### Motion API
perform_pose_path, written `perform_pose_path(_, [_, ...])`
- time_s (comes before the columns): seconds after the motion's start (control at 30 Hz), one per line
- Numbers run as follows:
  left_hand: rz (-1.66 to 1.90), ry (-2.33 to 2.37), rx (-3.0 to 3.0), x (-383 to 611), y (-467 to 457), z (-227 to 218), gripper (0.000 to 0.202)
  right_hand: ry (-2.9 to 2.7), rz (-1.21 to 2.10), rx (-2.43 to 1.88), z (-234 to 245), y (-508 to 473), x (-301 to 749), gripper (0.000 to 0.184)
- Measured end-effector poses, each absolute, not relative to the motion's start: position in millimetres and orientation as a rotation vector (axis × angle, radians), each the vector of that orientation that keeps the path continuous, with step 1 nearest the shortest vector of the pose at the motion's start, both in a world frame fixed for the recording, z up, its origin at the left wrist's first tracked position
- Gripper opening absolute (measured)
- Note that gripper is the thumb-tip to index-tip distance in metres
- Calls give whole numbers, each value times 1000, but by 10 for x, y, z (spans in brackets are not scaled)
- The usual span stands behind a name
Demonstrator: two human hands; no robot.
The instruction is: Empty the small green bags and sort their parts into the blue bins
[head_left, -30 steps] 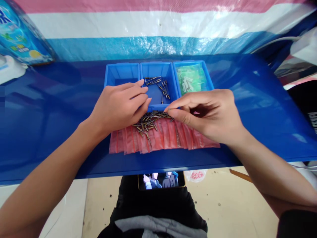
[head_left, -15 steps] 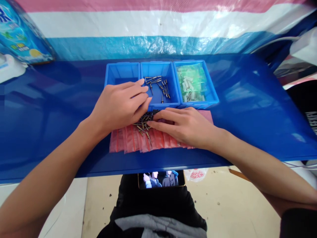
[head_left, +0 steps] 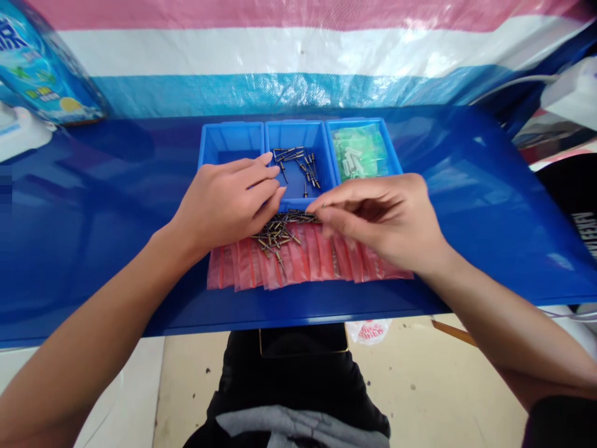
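A heap of thin dark metal pins with brassy ends (head_left: pixel 276 233) lay on the row of see-through pink plastic bags (head_left: pixel 303 264), just in front of the blue plastic middle bin (head_left: pixel 295 188). Some loose pins (head_left: pixel 308 175) lay inside that bin. The right hand (head_left: pixel 382 214) was near the heap, with its thumb and pointing finger pressed together. I could not tell if a pin was between them. If one was, it could slip out, because the pins looked skinny and smooth. The left hand (head_left: pixel 228 193) had its fingers loosely spread over the bin's left front corner, close to the heap. A bump from it could scatter the heap. The bags looked slippery, so pins could slide onto the shiny blue table (head_left: pixel 303 308) and drop off its near edge.
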State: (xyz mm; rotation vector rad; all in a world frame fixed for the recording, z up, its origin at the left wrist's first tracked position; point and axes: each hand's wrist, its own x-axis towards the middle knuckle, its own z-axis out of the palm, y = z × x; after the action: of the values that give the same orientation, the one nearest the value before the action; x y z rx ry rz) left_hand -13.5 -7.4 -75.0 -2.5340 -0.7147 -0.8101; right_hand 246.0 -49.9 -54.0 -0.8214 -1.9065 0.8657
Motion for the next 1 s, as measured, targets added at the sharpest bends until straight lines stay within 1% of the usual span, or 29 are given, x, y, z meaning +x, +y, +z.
perform_pose_path(0.07, [-786,-742,-2542,-129,-78,-747,20,-1718,901,-816,-515,-507,2459,22])
perform_pose_path(0.13, [-754,-753,-2545,-125,-82,-742,21,-1733,784,-805,-516,-519,2458,36])
perform_pose_path(0.17, [-750,-743,-2537,-122,-84,-740,21,-1809,696,-797,-526,-524,2459,36])
perform_pose_path(0.3, [-791,-694,-2489,-112,-79,-740,17,-2279,167,-669,-653,-519,2464,21])
perform_pose_path(0.4, [-794,-684,-2488,-120,-67,-748,15,-2519,-139,-574,-787,-484,2462,26])
perform_pose_path(0.53, [-765,-701,-2527,-150,-61,-749,17,-2650,-111,-601,-866,-445,2469,24])
perform_pose_path(0.67, [-785,-696,-2503,-145,-72,-733,16,-2570,-101,-538,-833,-446,2472,21])
perform_pose_path(0.77, [-808,-668,-2486,-124,-72,-731,17,-2615,-41,-494,-792,-455,2467,24])
perform_pose_path(0.9, [-765,-718,-2483,-115,-64,-738,21,-2715,-1,-498,-769,-451,2474,23])
perform_pose_path(1.0, [-771,-669,-2469,-120,-63,-734,17,-2711,28,-490,-786,-437,2491,27])
